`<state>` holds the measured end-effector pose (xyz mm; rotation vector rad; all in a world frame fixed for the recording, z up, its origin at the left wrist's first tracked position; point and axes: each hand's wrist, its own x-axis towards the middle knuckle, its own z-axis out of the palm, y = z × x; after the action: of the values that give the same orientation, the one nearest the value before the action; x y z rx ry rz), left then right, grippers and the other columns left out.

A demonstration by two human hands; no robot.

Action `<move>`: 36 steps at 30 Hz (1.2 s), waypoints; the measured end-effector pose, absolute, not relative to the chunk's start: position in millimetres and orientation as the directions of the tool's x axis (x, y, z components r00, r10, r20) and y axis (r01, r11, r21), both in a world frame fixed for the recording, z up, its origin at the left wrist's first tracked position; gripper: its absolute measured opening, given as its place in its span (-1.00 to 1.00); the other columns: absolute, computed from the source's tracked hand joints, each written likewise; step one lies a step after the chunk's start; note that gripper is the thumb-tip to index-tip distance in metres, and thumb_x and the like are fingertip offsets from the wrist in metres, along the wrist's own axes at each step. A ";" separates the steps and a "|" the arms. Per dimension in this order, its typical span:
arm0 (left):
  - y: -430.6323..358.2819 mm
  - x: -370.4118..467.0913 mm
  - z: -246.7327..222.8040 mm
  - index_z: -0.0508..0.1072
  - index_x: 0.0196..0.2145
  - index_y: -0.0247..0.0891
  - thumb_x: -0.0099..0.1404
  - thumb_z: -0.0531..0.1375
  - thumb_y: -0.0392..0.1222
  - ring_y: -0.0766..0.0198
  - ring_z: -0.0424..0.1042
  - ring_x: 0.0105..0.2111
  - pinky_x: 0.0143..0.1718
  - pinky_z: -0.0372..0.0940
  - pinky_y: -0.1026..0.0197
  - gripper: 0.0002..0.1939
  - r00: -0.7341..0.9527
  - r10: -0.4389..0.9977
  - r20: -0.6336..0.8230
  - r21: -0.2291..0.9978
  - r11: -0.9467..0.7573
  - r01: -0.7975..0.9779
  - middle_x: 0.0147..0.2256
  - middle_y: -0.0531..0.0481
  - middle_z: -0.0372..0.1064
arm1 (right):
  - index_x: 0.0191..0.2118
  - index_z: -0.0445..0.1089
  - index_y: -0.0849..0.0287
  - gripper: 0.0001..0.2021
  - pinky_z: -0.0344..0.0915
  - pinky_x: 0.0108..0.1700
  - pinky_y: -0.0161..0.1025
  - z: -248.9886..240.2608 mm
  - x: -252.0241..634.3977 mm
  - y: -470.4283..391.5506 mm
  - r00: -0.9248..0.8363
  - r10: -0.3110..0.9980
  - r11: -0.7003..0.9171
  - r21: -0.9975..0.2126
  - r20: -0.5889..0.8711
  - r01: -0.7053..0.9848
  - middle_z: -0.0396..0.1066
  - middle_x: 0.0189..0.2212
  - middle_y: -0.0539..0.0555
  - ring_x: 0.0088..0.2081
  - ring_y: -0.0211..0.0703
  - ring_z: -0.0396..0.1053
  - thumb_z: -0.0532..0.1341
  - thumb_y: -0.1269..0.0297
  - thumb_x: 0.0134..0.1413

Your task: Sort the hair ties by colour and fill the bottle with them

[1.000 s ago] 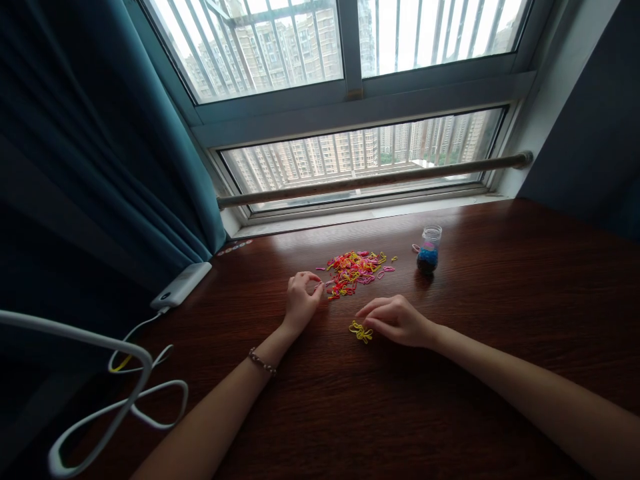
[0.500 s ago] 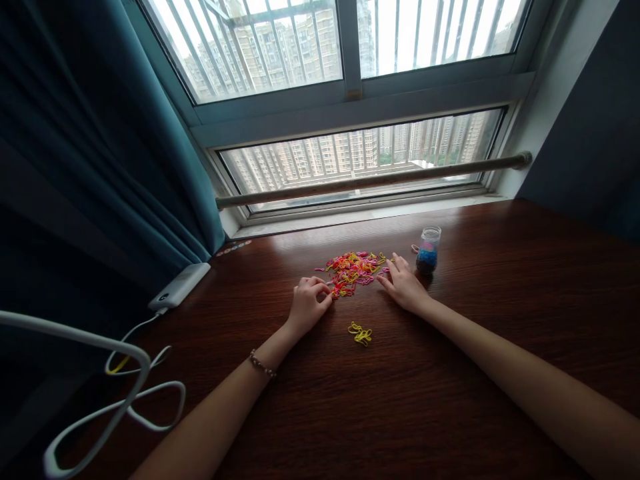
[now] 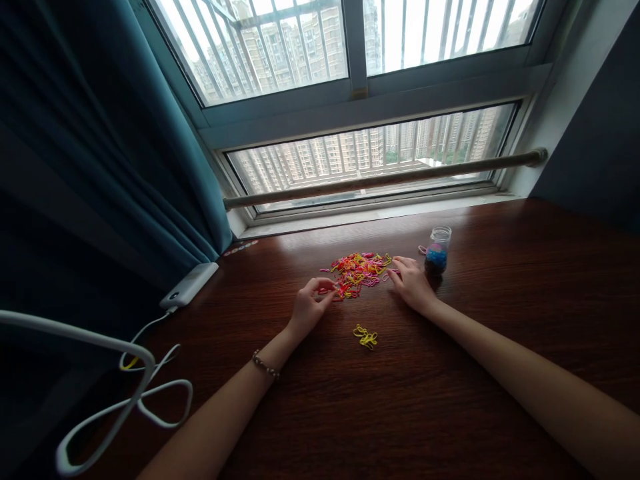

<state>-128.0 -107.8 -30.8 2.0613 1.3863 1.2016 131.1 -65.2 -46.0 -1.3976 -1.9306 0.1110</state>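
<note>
At the lower left of the frame, a white cable [image 3: 75, 331] lies in loops at the side of the brown wooden table [image 3: 320, 420]. Two bare forearms enter from the lower edge; the left wrist carries a beaded bracelet [image 3: 265, 365]. Below the center of the frame, a small group of yellow bands [image 3: 369, 339] rests on the tabletop, apart from both hands.

The left hand [image 3: 307, 310] is at the center of the frame, with thumb and forefinger brought near each other at the lower left edge of the multicolored band pile [image 3: 361, 270]. Whether a band is gripped between these fingertips cannot be determined. The right hand [image 3: 414, 288], right of center, is palm down, fingers extended and thumb apart, at the right edge of the pile. The pile contains red, pink, orange and yellow loops.

Left of center, a white device [image 3: 190, 285] connects to a cable, near the blue curtain [image 3: 170, 167]. Beyond the right hand, a clear jar [image 3: 437, 257] with dark, blue and pink contents stands upright; a pink loop [image 3: 423, 250] lies just beside it. Farther back, a horizontal rail [image 3: 385, 181] crosses the window [image 3: 357, 50]. Tall buildings [image 3: 325, 157] stand outside.
</note>
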 end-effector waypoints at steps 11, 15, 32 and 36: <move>-113.1 -118.4 -15.3 0.49 -0.43 -0.22 0.19 0.13 -0.20 0.26 0.34 -0.31 -0.17 0.23 0.15 -0.86 0.498 0.746 0.443 0.563 -0.663 0.493 -0.38 -0.03 0.43 | -0.57 0.41 0.25 -0.55 0.31 -0.35 -0.31 -6.4 103.9 -119.3 -0.555 0.743 0.514 -0.850 0.374 0.115 0.44 -0.55 0.07 -0.47 -0.23 0.39 -0.03 0.14 0.17; -108.4 -121.1 -22.7 0.45 -0.28 -0.20 0.18 0.14 -0.22 0.21 0.31 -0.22 -0.16 0.23 0.13 -0.86 0.364 0.800 0.478 0.502 -0.588 0.634 -0.30 -0.04 0.39 | -0.31 0.45 0.23 -0.67 0.28 -0.12 -0.24 -8.5 98.1 -124.3 -0.669 0.598 0.683 -0.717 0.441 0.138 0.46 -0.29 0.11 -0.22 -0.18 0.37 -0.02 0.20 0.18; -106.4 -119.9 -34.6 0.29 -0.22 -0.25 0.14 0.08 -0.36 0.24 0.33 -0.28 -0.20 0.25 0.18 -0.79 0.309 0.840 0.446 0.390 -0.493 0.778 -0.28 -0.04 0.33 | 0.02 0.25 0.18 -0.62 0.05 0.10 -0.08 -28.6 84.9 -111.7 -0.699 0.608 0.794 -0.315 0.378 0.520 0.26 0.00 0.14 0.10 -0.07 0.07 0.00 0.13 0.16; -104.7 -121.8 -36.2 0.30 -0.24 -0.25 0.12 0.06 -0.41 0.24 0.33 -0.28 -0.22 0.25 0.19 -0.78 0.261 0.850 0.458 0.394 -0.457 0.797 -0.29 -0.04 0.32 | 0.01 0.26 0.23 -0.64 0.08 0.08 -0.09 -29.5 85.3 -113.2 -0.665 0.634 0.774 -0.311 0.395 0.552 0.28 -0.03 0.18 0.07 -0.07 0.11 0.00 0.17 0.17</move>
<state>-121.8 -104.7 -36.2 2.4270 1.5892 0.9680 85.3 -113.2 -29.5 -0.8893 -2.4779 0.2253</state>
